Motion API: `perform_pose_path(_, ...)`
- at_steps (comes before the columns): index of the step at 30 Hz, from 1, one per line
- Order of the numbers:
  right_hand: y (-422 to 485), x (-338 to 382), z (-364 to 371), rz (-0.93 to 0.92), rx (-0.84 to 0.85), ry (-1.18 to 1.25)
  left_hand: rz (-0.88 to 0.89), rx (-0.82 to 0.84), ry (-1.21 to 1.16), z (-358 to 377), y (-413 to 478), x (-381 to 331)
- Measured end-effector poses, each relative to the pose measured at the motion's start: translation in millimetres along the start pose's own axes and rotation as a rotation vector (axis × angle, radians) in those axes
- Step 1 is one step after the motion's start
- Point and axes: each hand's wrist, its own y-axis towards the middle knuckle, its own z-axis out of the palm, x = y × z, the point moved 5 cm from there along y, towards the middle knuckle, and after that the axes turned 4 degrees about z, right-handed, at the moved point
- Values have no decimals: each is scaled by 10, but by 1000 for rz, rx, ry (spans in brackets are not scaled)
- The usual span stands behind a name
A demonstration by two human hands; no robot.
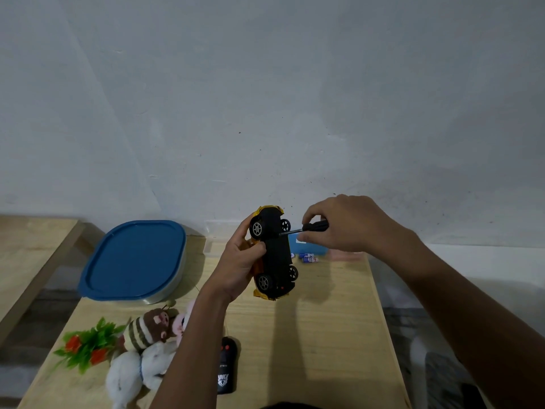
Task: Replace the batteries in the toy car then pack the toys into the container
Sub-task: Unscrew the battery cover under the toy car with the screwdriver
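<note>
Only the head view to go on, so here goes.

The toy car is up off the counter, held in the air above the far half of it. The left hand grips it from the yellow body side, with its fingers curled round the middle between the two pairs of wheels. The car's long axis runs near to far, nose or tail up (can't tell which), and the black underside is turned to the right.

That's the bit that matters, because the right hand comes in from exactly that side. It pinches the black handle of a screwdriver, and the shaft lies crosswise to the car, pointing left. The tip sits on the underside close to the far pair of wheels. I'd guess that's the battery cover screw, but the screw itself is too small to make out. So the driver is square-ish to the chassis, and the right hand is the one that does the turning while the left just braces.

The batteries lie on the counter near the far edge, just right of the car and under the right hand.

The container, with its blue lid on, sits at the far left corner. The plush toys are piled toward the near left corner, and the remote lies by the near edge beside the left forearm. My read is that nothing is packed yet.
</note>
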Motion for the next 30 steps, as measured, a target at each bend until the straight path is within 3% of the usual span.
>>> perform_pose_path(8,13,21,8,-111,27,4,22,-3,-19,-8,-11,-26)
perform_pose_path(14,75,2,63,17,142,3,20,-5,-12,2,-20,-26)
perform_pose_path(21,61,43,-86,-81,39,-17,8,-10,-9,-28,-19,-8)
perform_pose_path(30,70,53,-85,-19,2,-84,12,-29,-5,-29,-6,-25)
